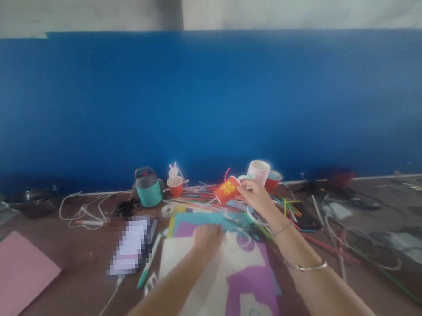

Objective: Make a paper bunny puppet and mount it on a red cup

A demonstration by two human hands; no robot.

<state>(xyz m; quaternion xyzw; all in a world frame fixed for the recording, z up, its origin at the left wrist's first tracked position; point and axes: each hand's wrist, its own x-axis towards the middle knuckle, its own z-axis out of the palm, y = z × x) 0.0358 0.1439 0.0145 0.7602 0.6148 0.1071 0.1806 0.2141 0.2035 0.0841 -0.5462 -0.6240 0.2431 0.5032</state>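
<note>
My right hand (254,193) grips a red paper cup (227,190) with yellow characters, tipped on its side so its rim faces right. Just behind it are a stack of white paper cups (259,172) and another red cup (274,179). On the papers, my left hand (207,238) is closed, and whatever may be in its fingers is hidden. Beneath it lie a white sheet (190,288), purple paper (252,282) with cut edges and blue paper (196,219). Scissors (249,232) lie right of my left hand.
At the left are a blurred-out phone (130,246) on a cable, a teal pen (149,262) and pink paper (18,284). Along the back stand a teal container (148,188) and a small red cup (176,185); a tape roll (168,210) lies nearby. Cables (359,244) clutter the right.
</note>
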